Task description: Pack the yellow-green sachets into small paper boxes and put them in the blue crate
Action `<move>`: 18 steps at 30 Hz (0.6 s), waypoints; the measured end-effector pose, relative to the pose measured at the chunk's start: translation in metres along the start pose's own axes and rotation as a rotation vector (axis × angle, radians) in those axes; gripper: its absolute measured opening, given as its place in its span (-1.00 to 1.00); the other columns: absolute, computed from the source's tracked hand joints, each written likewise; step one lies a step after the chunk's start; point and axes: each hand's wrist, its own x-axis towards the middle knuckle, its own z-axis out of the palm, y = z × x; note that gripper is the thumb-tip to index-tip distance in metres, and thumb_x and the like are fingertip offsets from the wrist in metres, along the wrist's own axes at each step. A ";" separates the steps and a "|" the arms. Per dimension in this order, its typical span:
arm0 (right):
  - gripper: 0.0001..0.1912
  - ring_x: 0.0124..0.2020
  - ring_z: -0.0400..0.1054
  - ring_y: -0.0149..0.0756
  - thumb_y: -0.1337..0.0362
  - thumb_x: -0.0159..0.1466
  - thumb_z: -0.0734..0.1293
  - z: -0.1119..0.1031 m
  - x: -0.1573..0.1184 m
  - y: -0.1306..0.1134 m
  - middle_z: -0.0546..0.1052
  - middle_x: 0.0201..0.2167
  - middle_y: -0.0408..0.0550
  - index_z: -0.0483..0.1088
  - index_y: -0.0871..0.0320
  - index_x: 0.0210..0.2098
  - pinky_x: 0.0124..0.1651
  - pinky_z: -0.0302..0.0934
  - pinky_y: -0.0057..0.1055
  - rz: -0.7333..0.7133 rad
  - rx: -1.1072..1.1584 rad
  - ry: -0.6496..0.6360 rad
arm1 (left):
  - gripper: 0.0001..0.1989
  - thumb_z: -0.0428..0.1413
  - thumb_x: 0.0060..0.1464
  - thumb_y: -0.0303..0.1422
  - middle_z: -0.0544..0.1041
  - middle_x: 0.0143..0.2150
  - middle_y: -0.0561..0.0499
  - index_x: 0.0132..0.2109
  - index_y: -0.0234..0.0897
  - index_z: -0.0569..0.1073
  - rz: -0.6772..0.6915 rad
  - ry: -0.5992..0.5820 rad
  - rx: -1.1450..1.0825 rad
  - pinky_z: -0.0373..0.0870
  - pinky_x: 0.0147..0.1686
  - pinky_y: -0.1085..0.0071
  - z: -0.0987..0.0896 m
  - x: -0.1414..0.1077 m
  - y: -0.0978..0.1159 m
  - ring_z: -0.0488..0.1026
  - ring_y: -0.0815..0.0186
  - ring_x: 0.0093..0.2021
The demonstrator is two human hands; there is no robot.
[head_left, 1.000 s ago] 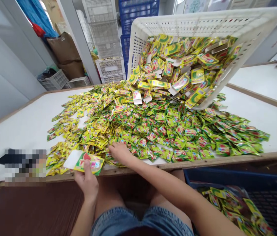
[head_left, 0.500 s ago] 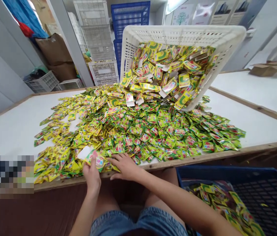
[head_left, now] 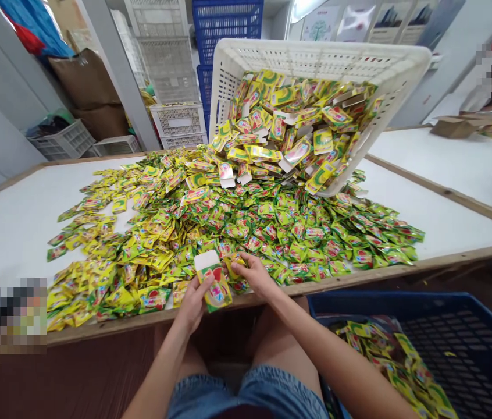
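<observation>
My left hand [head_left: 193, 304] grips a small printed carton [head_left: 216, 288] by its side, its white top flap standing up and its front showing green, red and yellow. Just right of it, my right hand [head_left: 257, 274] pinches a yellow packet [head_left: 232, 265] between thumb and fingers, close to the carton's upper end. Both hands are over the table's front edge. Before them spreads a heap of small sachets, yellow ones [head_left: 141, 233] toward the left and green ones [head_left: 289, 224] toward the middle and right.
A white basket [head_left: 316, 49] lies tipped toward me, spilling flattened-looking cartons [head_left: 272, 119] onto the heap. Below the table at right stands a blue crate [head_left: 459, 299] with filled packs [head_left: 403, 366]. Stacked crates [head_left: 178, 122] and a wooden table rim [head_left: 442, 259] are also in view.
My left hand has moved right with the carton, now held more upright. My right hand has risen from the sachets at the table edge and now pinches a yellow packet.
</observation>
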 end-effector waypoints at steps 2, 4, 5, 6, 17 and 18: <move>-0.66 -0.38 0.38 -0.35 0.12 0.03 0.40 0.007 -0.003 -0.007 0.49 -0.35 -0.13 0.38 0.15 -0.25 -0.27 0.26 -0.41 0.014 0.131 0.066 | -0.64 0.24 -0.15 -0.27 0.57 -0.22 -0.13 -0.17 -0.36 0.48 -0.072 -0.066 -0.037 0.41 -0.16 0.26 0.015 -0.001 -0.001 0.52 0.15 -0.21; -0.68 -0.44 0.35 -0.38 0.10 0.04 0.39 0.013 -0.004 -0.013 0.48 -0.39 -0.15 0.36 0.14 -0.29 -0.35 0.25 -0.45 0.037 0.210 0.132 | -0.64 0.25 -0.16 -0.28 0.58 -0.21 -0.14 -0.18 -0.37 0.49 -0.091 -0.088 -0.067 0.41 -0.14 0.25 0.025 -0.003 -0.003 0.51 0.13 -0.20; -0.69 -0.46 0.34 -0.38 0.09 0.04 0.38 0.015 -0.004 -0.015 0.47 -0.41 -0.15 0.35 0.14 -0.30 -0.38 0.25 -0.46 0.042 0.229 0.160 | -0.64 0.25 -0.16 -0.29 0.58 -0.21 -0.14 -0.18 -0.38 0.49 -0.085 -0.085 -0.078 0.40 -0.14 0.25 0.028 -0.004 -0.004 0.51 0.13 -0.19; -0.69 -0.45 0.33 -0.38 0.09 0.04 0.38 0.016 -0.003 -0.017 0.46 -0.42 -0.15 0.35 0.15 -0.32 -0.38 0.24 -0.46 0.033 0.233 0.187 | -0.64 0.25 -0.17 -0.29 0.58 -0.22 -0.14 -0.18 -0.38 0.49 -0.074 -0.076 -0.087 0.40 -0.13 0.24 0.030 -0.005 -0.004 0.51 0.12 -0.18; -0.64 -0.59 0.19 -0.49 0.15 -0.11 0.48 -0.002 -0.014 -0.016 0.34 -0.59 -0.26 0.29 0.17 -0.45 -0.51 0.10 -0.52 -0.076 0.125 0.430 | -0.63 0.21 -0.08 -0.32 0.55 -0.12 -0.08 -0.08 -0.32 0.43 0.004 -0.034 -0.209 0.38 -0.06 0.28 0.027 -0.007 -0.015 0.46 0.17 -0.07; -0.62 -0.62 0.18 -0.50 0.13 -0.11 0.48 -0.001 -0.016 -0.017 0.33 -0.61 -0.27 0.26 0.16 -0.47 -0.55 0.06 -0.53 -0.057 0.159 0.429 | -0.62 0.21 -0.08 -0.32 0.55 -0.12 -0.08 -0.07 -0.31 0.43 0.013 -0.031 -0.215 0.38 -0.05 0.28 0.027 -0.007 -0.016 0.46 0.18 -0.06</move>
